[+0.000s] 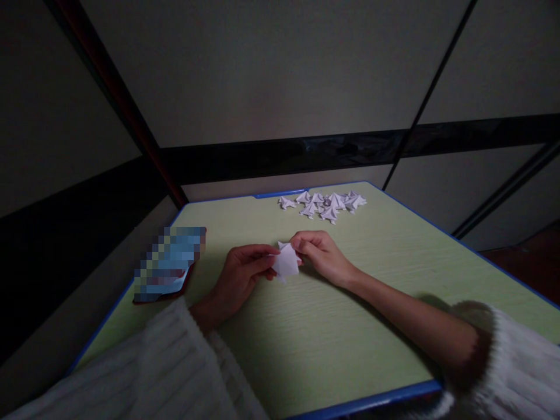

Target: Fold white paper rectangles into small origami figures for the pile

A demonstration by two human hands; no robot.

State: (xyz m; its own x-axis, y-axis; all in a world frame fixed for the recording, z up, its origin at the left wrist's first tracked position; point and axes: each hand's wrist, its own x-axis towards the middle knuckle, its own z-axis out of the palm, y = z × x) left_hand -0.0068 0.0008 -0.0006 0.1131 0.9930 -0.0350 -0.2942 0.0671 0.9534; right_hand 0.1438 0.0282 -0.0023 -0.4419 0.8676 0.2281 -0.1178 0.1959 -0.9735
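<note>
A small piece of folded white paper (pixel 286 262) is held between both hands just above the pale green table (pixel 332 344). My left hand (pixel 238 280) pinches its left edge with thumb and fingers closed. My right hand (pixel 319 252) pinches its upper right corner, fingers curled. Both arms wear white knitted sleeves; the right sleeve is pushed up the forearm.
Several finished white folded paper figures (pixel 326 204) lie in a cluster at the table's far edge. A phone in a dark red case (pixel 168 265), its screen blurred, lies at the left edge. The table has a blue rim (pixel 367 401). Dark walls surround it.
</note>
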